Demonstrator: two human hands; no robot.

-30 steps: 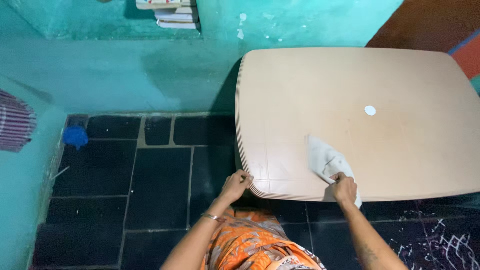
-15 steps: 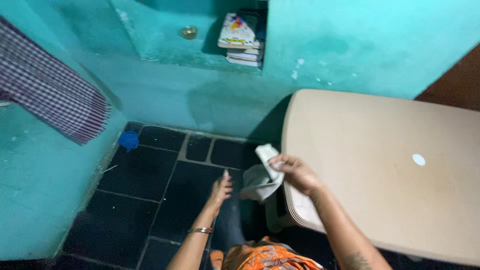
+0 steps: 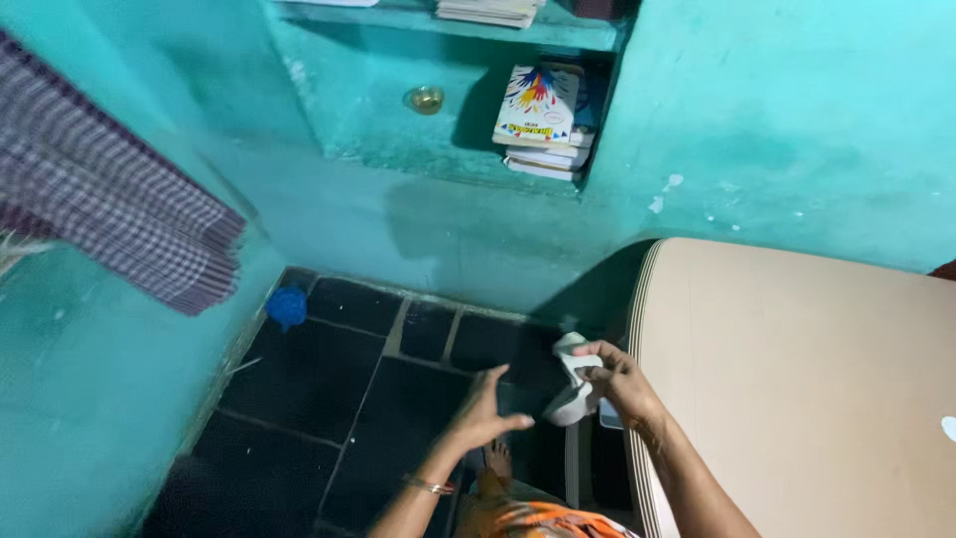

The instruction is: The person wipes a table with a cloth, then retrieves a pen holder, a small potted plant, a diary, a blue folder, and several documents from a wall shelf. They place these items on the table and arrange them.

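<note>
A crumpled white cloth is pinched by the right hand off the tabletop edge, while the left hand is held spread beside it, so a regrip seems called for

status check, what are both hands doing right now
Right hand shut on crumpled white cloth, held off the beige plastic table's edge. Left hand open, empty, over dark tiled floor. Nothing between the hands.
</note>
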